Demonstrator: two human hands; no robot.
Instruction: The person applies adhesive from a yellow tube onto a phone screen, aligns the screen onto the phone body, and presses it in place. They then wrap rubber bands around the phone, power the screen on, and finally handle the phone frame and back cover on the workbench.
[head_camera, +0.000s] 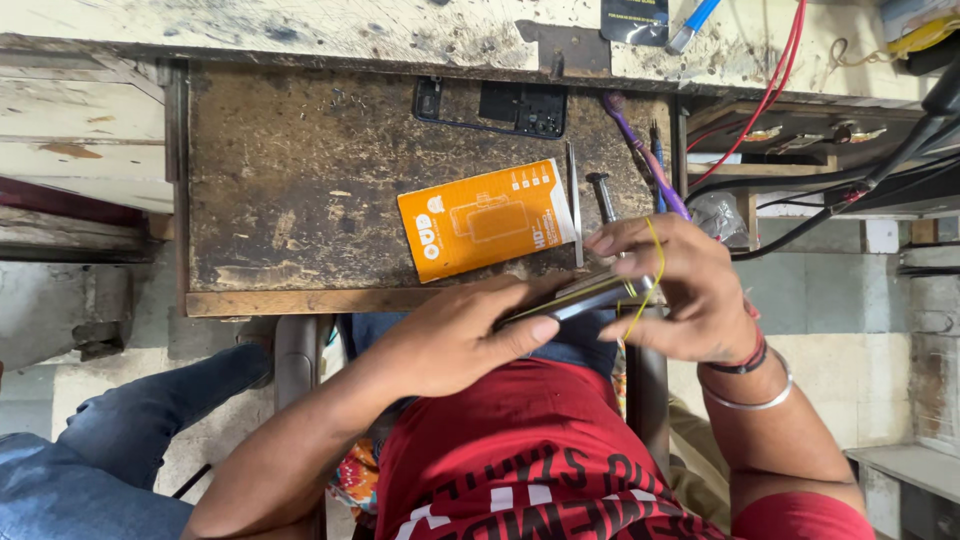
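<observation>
My left hand (455, 335) grips a thin dark mobile phone (580, 297) from below, seen nearly edge-on just in front of the worn wooden pull-out work board (300, 190). My right hand (680, 290) holds the phone's right end, and a yellow rubber band (655, 262) is stretched across its fingers and round the phone. On the board lie an orange flat package (485, 218), a thin metal tool (574, 205) and a screwdriver (603, 195).
A black phone back cover (495, 105) lies at the board's far edge. Purple and blue tools (645, 155) rest at its right. Red and black cables (790, 90) run over the right shelves. Another person's jeans-clad leg (110, 430) is at lower left.
</observation>
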